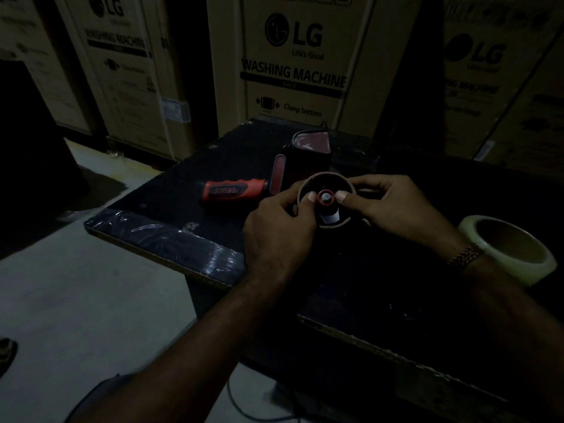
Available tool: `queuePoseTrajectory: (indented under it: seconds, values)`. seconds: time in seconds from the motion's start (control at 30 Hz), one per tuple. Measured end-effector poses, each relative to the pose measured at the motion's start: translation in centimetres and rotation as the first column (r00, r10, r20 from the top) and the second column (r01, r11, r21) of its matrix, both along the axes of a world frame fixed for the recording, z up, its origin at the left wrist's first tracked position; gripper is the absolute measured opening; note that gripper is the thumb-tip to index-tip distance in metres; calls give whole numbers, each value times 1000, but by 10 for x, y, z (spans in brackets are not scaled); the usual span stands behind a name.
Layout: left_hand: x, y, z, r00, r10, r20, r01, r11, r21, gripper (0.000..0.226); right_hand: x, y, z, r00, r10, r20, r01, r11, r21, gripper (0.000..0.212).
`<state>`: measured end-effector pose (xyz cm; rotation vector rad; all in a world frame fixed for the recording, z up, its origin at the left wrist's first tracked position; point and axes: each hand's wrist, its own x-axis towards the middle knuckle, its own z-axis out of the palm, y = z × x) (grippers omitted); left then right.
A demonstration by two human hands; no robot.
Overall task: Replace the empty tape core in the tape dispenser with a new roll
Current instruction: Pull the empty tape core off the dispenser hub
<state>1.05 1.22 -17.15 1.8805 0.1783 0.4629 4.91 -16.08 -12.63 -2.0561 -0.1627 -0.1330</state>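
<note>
The room is dark, and a black bench [171,239] stands on a pale floor [91,300]. Near the right edge of the bench sits a new roll of clear tape [506,251], lying flat with its hole facing up, just beside the right wrist. A beaded band [465,257] goes round that wrist. In the middle of the bench both hands are on the empty tape core [327,203], which sits on the wheel of the tape dispenser [274,181]. The left hand [279,227] holds the left side of the core, with its thumb close to the red hub. The right hand [393,209] pinches the right side, thumb inside the ring. The dispenser lies on its side, its red and black handle [233,192] pointing left. Farther back stand tall brown boxes [293,65] with "LG washing machine" printed on them
</note>
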Motion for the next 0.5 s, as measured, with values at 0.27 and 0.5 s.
queuePoseTrajectory:
  seconds: [0.27,0.5]
  values:
    - [3,1,-3,1000,-25,5,25,999,28,28,2,-4,-6,999,-26,38,25,1000,14,28]
    - [3,2,-4,999,-28,30,27,1000,7,28,-2,1,-5,994,-65,87,70,996,-49,27]
